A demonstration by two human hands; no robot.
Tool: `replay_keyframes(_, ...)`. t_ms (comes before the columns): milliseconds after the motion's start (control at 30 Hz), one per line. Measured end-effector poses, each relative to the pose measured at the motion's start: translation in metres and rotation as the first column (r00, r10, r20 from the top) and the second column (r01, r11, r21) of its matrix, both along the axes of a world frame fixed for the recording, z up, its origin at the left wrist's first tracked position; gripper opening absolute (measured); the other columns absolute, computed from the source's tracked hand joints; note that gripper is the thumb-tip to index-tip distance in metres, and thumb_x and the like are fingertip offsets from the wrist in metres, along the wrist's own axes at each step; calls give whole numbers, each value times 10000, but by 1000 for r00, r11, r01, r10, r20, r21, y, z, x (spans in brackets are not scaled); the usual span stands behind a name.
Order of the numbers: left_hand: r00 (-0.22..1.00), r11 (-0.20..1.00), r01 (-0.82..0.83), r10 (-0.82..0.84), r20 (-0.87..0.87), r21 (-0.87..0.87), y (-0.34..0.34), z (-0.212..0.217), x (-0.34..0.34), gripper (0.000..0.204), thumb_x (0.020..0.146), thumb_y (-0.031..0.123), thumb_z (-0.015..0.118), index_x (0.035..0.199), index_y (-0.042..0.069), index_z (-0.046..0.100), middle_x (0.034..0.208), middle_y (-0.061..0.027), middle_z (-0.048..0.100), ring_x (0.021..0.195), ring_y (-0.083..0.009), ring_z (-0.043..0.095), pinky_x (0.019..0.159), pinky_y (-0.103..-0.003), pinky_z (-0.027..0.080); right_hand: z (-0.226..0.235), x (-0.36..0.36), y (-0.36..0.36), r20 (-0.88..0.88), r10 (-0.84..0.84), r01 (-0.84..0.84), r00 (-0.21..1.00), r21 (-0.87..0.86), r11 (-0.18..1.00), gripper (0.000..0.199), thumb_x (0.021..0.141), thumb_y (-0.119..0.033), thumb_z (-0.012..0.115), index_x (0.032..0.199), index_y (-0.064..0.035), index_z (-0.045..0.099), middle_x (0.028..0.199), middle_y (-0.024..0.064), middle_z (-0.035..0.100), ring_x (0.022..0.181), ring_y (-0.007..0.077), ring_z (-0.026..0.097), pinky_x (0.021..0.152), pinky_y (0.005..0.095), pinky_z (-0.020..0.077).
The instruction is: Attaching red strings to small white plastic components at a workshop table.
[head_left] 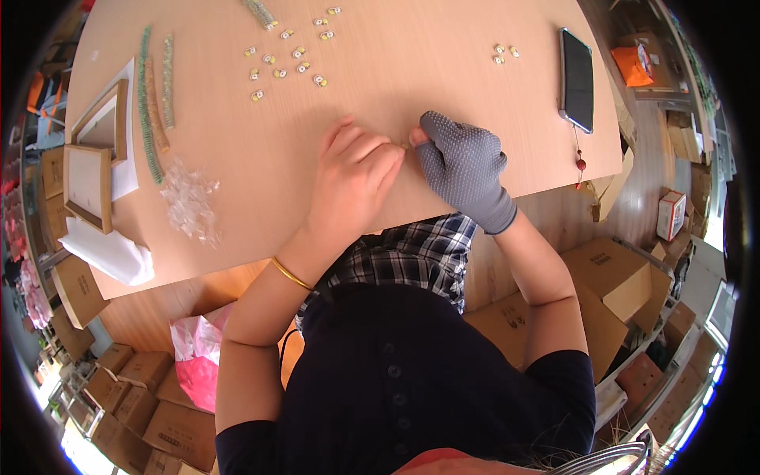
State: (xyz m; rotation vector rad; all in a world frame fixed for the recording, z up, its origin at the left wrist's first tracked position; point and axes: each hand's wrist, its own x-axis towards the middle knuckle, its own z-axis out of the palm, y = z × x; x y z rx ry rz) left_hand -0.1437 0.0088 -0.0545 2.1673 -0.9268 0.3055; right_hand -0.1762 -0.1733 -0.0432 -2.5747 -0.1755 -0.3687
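Observation:
Over the near middle of the table, my left hand (360, 170) is bare, its fingers curled in a pinch. Facing it, my right hand (467, 166) wears a grey dotted glove with the thumb tip uncovered, and its thumb and forefinger are pressed together. A tiny yellowish piece (405, 146) shows between the two hands, too small to name. Beyond my left hand lie several small white-and-yellow pieces (298, 53), scattered. A smaller group of like pieces (499, 59) lies beyond my right hand.
Long thin green strands (148, 103) and a brown one (157, 111) lie at left, by clear plastic scraps (190, 202). Wooden frames (89, 186) and white sheeting (107, 252) line the table's left edge. A phone (576, 79) with a beaded strap lies right. Cardboard boxes (178, 431) surround me below.

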Motion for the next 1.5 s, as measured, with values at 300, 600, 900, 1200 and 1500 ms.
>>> replay_keyframes(300, 1000, 1000, -3, 3, 22, -6, -1, 3, -1, 123, 773, 17, 790, 832, 61, 691, 829, -33, 663, 805, -224, 639, 1016, -469, 484, 0, -4, 8, 16, -48, 46, 999, 115, 992, 163, 934, -149, 694, 835, -52, 608, 672, 172, 590, 570, 345, 620, 509, 397, 466)
replay_keyframes(600, 999, 1000, -5, 5, 40, 9, -1, 1, -2, 90, 795, 61, 769, 823, 76, 686, 835, -14, 629, 861, -197, 619, 1063, -468, 460, -2, -4, 6, 49, -55, 52, 997, 56, 997, 146, 916, -159, 688, 839, -85, 590, 668, 117, 630, 561, 295, 643, 500, 391, 484)
replay_keyframes(900, 999, 1000, 11, -11, 36, 4, -1, 0, -2, 96, 795, 58, 766, 808, 73, 672, 834, -18, 625, 855, -199, 620, 1069, -470, 456, -3, -4, 5, 25, -14, 12, 1000, 51, 999, 150, 917, -158, 681, 829, -83, 584, 665, 118, 627, 560, 306, 641, 492, 399, 478)
replay_keyframes(1200, 999, 1000, 0, 0, 44, -5, -2, -1, -2, 86, 798, 55, 763, 826, 70, 683, 843, -16, 627, 859, -199, 617, 1072, -473, 453, 1, -5, 5, 50, -55, 49, 997, 120, 992, 122, 924, -114, 703, 857, -49, 624, 673, 170, 583, 555, 345, 594, 514, 375, 470)
replay_keyframes(1500, 999, 1000, 18, -17, 35, -15, -2, 0, -2, 105, 777, 39, 763, 816, 64, 669, 838, -25, 625, 857, -206, 616, 1071, -476, 454, 6, -4, 10, 11, -53, 52, 999, 45, 998, 108, 902, -111, 708, 855, -58, 627, 684, 188, 595, 570, 349, 613, 517, 383, 476)
